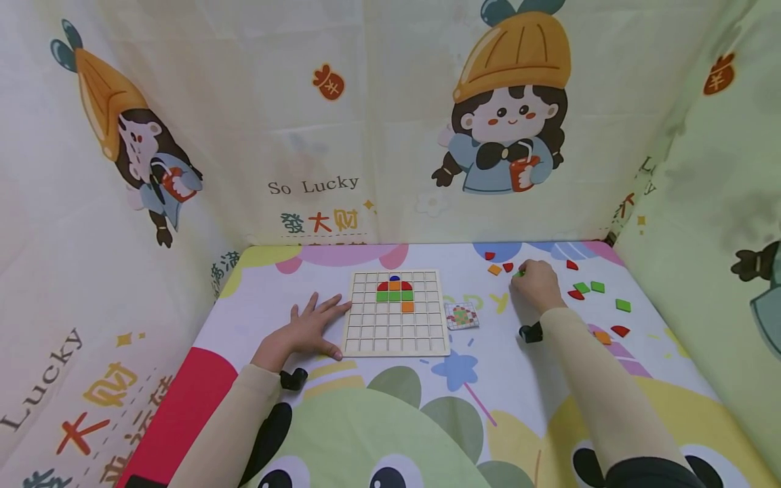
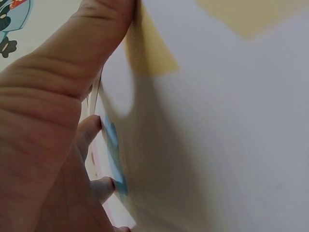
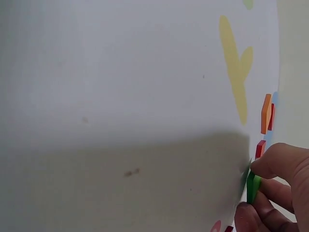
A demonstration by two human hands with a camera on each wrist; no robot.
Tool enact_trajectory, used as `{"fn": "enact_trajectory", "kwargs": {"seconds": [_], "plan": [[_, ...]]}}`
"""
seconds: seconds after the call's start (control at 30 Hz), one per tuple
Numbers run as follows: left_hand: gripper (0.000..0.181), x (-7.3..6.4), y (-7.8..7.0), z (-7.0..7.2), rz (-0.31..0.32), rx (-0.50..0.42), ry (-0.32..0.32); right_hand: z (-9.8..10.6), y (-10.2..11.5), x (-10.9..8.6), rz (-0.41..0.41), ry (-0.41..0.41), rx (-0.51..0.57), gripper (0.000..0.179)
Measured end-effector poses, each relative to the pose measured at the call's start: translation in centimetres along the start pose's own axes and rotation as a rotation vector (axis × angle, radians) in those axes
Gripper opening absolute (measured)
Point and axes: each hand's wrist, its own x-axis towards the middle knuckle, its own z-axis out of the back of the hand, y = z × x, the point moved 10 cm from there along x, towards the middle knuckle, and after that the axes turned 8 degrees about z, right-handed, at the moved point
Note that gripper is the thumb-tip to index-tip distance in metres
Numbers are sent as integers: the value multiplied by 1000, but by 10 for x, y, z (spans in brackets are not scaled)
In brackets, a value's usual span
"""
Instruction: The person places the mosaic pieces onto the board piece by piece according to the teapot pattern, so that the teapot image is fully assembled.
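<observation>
A pale square grid board lies flat on the table, with blue, red, orange and green tiles set in its upper middle cells. At its left edge rests my left hand, fingers spread, index finger and thumb right at the rim. My right hand, to the right of the board, pinches a green tile between thumb and fingers, close over the tabletop. Beside the board's right edge is a small pattern card.
Past my right hand lie an orange tile and red pieces. Several green tiles, more red pieces and another orange tile are scattered at the right. A printed cloth hangs behind the table.
</observation>
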Motion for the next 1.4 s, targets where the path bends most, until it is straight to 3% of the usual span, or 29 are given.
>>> {"fn": "enact_trajectory", "kwargs": {"seconds": [0.47, 1.13, 1.4], "plan": [[120, 2, 2, -1, 2, -7, 3, 4, 24, 2, 69, -11, -45, 37], [120, 5, 3, -2, 12, 10, -2, -8, 111, -4, 301, -53, -162, 37], [120, 4, -1, 0, 79, 90, -7, -23, 143, -11, 352, -39, -195, 34]]}}
